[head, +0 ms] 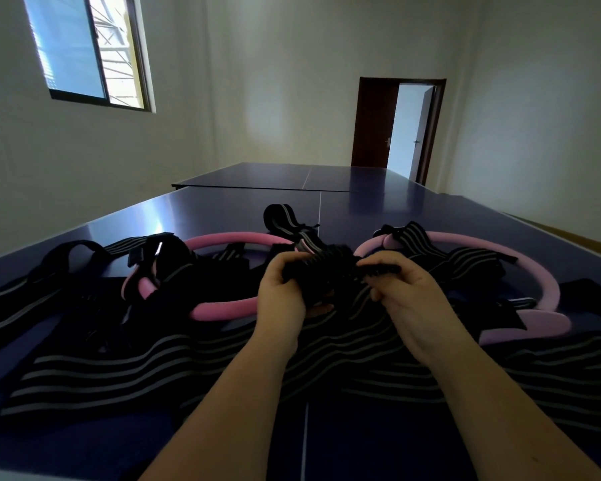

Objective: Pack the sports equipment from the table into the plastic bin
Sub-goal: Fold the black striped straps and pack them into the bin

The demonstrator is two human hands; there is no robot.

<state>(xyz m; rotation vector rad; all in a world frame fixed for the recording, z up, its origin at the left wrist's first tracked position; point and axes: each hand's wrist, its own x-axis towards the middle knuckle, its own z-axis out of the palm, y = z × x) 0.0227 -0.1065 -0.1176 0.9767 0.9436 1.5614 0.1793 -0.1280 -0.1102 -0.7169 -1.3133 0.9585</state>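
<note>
Both hands hold one black, grey-striped elastic strap [330, 269] above the middle of the blue table [222, 210]. My left hand [285, 293] grips its bunched left part, and my right hand [403, 289] pinches its right end. A pink ring [222, 312] lies to the left under more straps. A lilac ring [549, 282] lies to the right, partly covered by straps. Several long striped straps [118, 373] spread across the near table. No plastic bin is in view.
The table is a table-tennis table with a white centre line [306, 439], running away towards an open brown door [375, 123]. A rolled strap [281, 216] sits behind the pink ring. A window [84, 50] is high on the left wall.
</note>
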